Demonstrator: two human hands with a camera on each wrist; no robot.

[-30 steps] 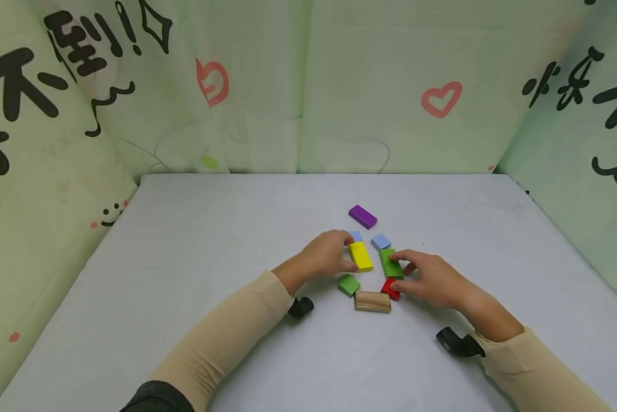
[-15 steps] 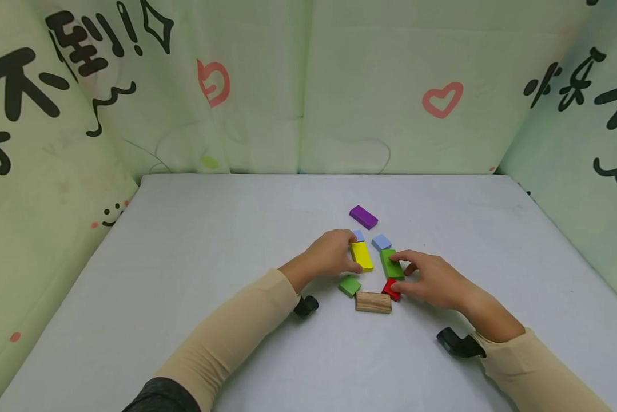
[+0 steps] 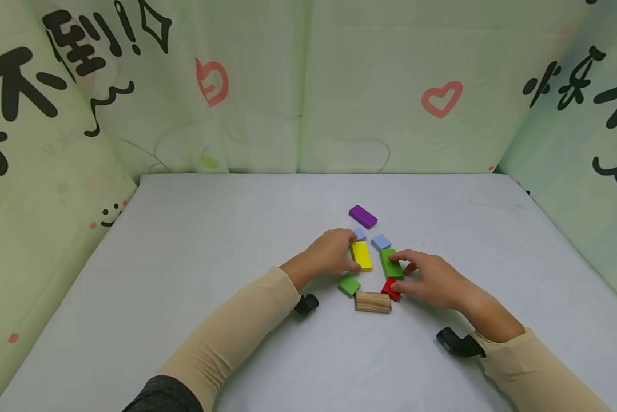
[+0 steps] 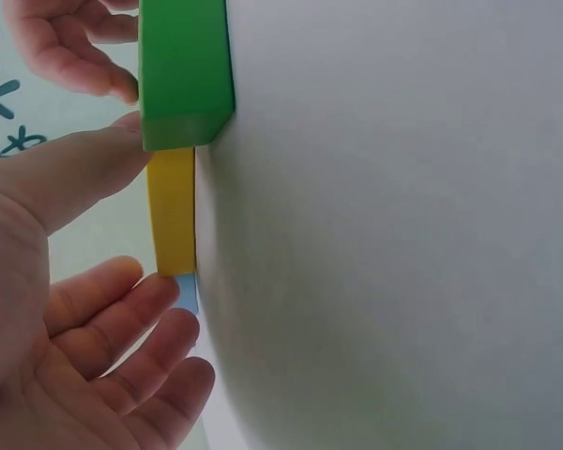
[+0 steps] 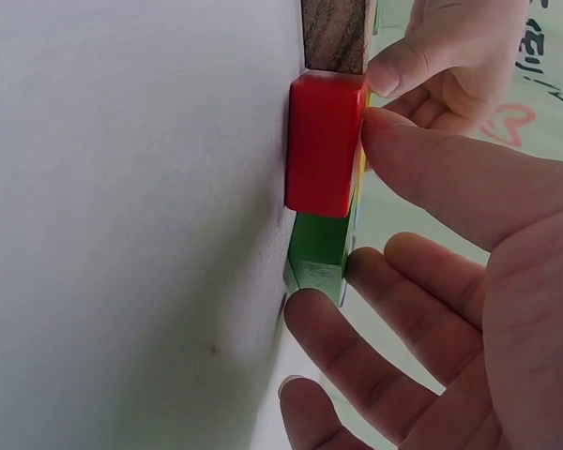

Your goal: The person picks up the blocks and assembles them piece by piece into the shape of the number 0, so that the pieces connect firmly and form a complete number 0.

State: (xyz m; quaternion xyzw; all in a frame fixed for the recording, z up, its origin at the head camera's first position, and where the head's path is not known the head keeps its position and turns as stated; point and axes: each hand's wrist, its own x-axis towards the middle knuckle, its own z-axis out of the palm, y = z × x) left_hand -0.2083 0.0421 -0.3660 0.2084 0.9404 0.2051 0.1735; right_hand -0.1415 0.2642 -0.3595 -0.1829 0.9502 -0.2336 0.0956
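My left hand (image 3: pixel 331 253) lies along the left side of a yellow block (image 3: pixel 362 256). Its thumb is at the block's near end and its fingertips at the far end, by a light-blue block (image 3: pixel 359 234) they partly hide. My right hand (image 3: pixel 434 279) rests its forefinger on a long green block (image 3: pixel 391 264) and its thumb on a red block (image 3: pixel 390 289). In the right wrist view the thumb touches the red block's (image 5: pixel 324 145) upper edge. A second light-blue block (image 3: pixel 381 242) touches the far end of the long green one.
A wooden block (image 3: pixel 373 301) lies at the near end, beside a short green block (image 3: pixel 349 285). Farthest back is a purple block (image 3: pixel 363 217). All rest flat on the white table (image 3: pixel 226 217), with a printed curtain (image 3: pixel 365 86) behind.
My left hand has shifted slightly right and away from me, turning the yellow block a little straighter and nudging the light-blue block beyond it. My right hand has stayed in place.
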